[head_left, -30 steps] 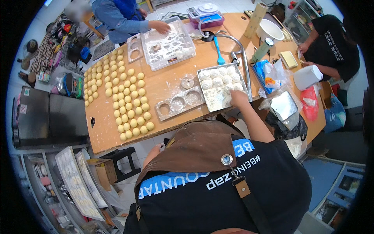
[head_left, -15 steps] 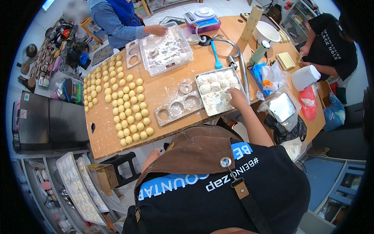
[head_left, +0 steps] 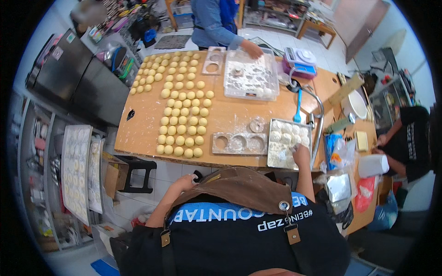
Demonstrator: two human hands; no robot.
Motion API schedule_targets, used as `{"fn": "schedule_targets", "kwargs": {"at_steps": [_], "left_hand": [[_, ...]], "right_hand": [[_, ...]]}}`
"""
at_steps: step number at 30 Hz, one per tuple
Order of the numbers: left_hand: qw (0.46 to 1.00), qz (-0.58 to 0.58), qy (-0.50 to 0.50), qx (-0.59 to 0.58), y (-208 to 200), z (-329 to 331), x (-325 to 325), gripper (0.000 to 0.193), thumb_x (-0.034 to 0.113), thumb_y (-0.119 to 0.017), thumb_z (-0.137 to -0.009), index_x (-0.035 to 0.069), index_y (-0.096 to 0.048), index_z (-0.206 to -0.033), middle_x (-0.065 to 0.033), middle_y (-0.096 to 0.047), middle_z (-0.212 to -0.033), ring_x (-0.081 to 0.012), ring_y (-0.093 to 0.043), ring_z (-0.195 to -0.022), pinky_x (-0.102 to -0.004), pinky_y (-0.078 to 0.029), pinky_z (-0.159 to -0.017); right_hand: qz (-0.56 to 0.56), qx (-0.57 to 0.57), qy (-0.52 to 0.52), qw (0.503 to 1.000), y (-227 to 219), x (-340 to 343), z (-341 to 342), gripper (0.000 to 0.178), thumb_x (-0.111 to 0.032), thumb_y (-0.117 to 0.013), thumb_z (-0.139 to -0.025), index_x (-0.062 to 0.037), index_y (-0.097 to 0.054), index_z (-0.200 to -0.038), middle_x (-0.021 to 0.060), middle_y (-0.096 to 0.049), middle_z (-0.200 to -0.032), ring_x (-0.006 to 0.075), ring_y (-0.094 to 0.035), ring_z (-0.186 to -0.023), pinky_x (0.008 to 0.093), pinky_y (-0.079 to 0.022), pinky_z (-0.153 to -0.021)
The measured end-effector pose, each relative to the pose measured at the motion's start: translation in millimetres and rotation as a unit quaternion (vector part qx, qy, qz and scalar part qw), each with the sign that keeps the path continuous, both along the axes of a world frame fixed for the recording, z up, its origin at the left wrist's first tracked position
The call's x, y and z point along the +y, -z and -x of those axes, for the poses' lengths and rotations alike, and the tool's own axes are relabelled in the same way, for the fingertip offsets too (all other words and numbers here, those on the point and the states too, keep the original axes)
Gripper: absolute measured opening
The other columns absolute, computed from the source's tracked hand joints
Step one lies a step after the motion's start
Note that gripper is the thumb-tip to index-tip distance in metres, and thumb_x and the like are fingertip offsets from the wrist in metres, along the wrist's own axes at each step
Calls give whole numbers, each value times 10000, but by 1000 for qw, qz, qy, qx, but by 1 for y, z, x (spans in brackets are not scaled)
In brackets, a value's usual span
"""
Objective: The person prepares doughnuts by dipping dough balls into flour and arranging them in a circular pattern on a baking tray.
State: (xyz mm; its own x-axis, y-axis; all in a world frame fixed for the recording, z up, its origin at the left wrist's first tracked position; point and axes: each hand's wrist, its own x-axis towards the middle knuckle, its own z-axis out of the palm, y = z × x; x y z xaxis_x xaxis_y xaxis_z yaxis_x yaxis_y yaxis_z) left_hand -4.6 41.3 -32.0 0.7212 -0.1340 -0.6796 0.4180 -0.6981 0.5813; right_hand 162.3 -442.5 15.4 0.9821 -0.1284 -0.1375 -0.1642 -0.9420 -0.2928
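Observation:
My right hand reaches into a square metal tray at the table's front edge, its curled fingers down in the loose flour. Whatever they grip is hidden. Several floured dough balls fill the tray's far part. My left hand hangs below the table edge beside my brown apron, fingers curled; what they hold, if anything, is unclear. Left of the tray lies a floury mould with three round holes, and a round floured disc sits behind it. Rows of yellow dough balls cover the table's left half.
Across the table, a co-worker's hand is over a floured plastic box. A blue brush, bent metal pipe, scale and white jug stand rightward. Another person is far right. A black stool stands below left.
The view has swung, so the table appears shifted right and more level. My right hand stays in the tray, now nearer its front right. More of my left hand and forearm shows.

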Motion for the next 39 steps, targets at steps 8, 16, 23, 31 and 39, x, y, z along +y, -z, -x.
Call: {"fn": "schedule_targets", "kwargs": {"at_steps": [8, 16, 23, 31, 39], "left_hand": [[991, -70, 92, -68, -2, 4, 43, 461, 389, -614, -839, 88, -542, -1181, -195, -565, -1184, -355, -528, -1111, -423, -430, -927], [988, -102, 64, -100, -40, 8, 118, 438, 330, -633, -838, 31, -554, -1147, -226, -576, -1152, -377, -537, -1091, -434, -427, -929], [991, -106, 7, -80, -31, 26, 191, 440, 345, -628, -836, -30, -583, -1063, -263, -609, -1009, -399, -583, -962, -431, -457, -855], [982, -66, -173, -48, 7, 106, 240, 423, 300, -589, -856, 7, -547, -1159, -237, -590, -1096, -367, -566, -1034, -409, -449, -874], [971, -66, -228, 13, -9, 129, 258, 445, 309, -602, -842, 14, -540, -1170, -234, -587, -1105, -361, -566, -1039, -408, -448, -875]], "right_hand": [[-95, -99, -94, 986, -1, 78, -37, 178, -167, -667, -755, -29, -632, -861, 174, -644, -840, 327, -630, -791, 404, -490, -705], [-131, -56, -267, 953, -20, 265, -78, 205, -193, -655, -769, -42, -632, -906, 158, -646, -921, 324, -616, -872, 408, -481, -771], [-103, 26, -335, 936, -51, 410, -116, 281, -215, -639, -787, -90, -612, -1037, 130, -623, -1050, 302, -592, -987, 421, -472, -811], [-97, -39, -392, 914, -13, 527, -165, 339, -174, -632, -786, -143, -565, -1116, 86, -571, -1113, 272, -583, -993, 410, -481, -820], [-37, -22, -420, 907, -1, 591, -194, 393, -66, -582, -774, -132, -552, -1159, 97, -538, -1209, 272, -562, -1047, 397, -483, -853]]}}
